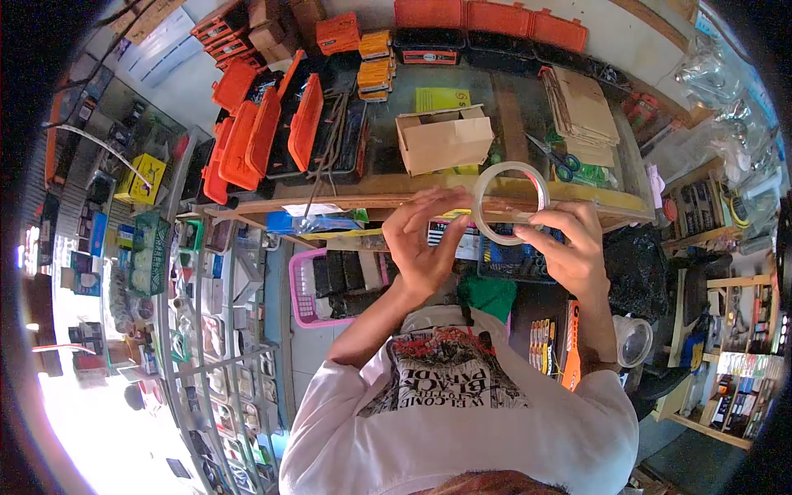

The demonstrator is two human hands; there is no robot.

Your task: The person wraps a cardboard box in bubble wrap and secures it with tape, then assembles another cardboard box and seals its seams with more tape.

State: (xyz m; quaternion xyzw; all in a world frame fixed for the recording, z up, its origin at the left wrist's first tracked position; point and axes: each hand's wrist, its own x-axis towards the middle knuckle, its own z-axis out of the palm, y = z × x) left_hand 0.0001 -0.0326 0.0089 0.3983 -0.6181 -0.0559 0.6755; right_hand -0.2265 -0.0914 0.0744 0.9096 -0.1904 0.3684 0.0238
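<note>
The person's right hand point(571, 247) pinches the tape roll point(481, 202) by its lower rim, near the counter edge point(375, 189); a loosened pinch could drop it. The left hand point(418, 243) is beside the roll, thumb and fingers partly open; whether they hold a tape end cannot be told. If so, 1 hard tug could twist the roll loose or fold the strip onto itself.

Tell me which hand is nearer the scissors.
Right. The right hand is just on the near side of the scissors; the left hand is farther off, to their left.
</note>
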